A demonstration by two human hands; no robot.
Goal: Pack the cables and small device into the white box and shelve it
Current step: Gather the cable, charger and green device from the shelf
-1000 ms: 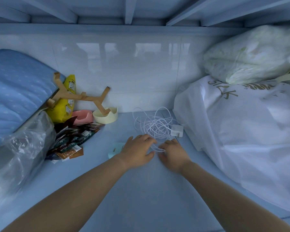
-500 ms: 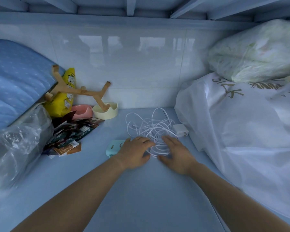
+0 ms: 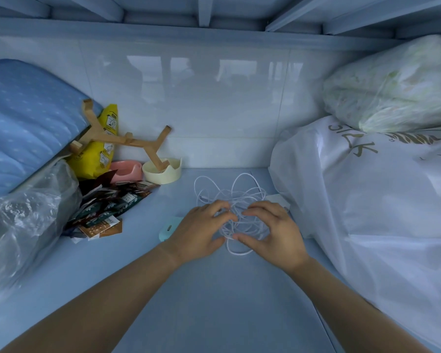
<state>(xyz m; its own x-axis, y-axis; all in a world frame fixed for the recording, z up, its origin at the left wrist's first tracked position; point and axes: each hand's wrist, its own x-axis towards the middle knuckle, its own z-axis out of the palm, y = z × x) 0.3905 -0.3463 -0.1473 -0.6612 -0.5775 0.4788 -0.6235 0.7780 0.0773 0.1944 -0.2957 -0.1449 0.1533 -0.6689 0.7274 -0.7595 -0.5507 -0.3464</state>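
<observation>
The pale blue shelf (image 3: pixel 214 301) carries a white cable tangle (image 3: pixel 236 197) centre, snack packets (image 3: pixel 105 207) left, cream dish (image 3: pixel 163 171) far, white bag (image 3: pixel 379 212) right.

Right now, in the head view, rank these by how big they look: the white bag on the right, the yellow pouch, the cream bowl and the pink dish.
1. white bag
2. yellow pouch
3. cream bowl
4. pink dish, partly hidden, so its place below the bowl is unsure.

Both arms outstretched — left hand (image 3: pixel 197 231) and right hand (image 3: pixel 274 231) cupped, fingertips facing.
</observation>
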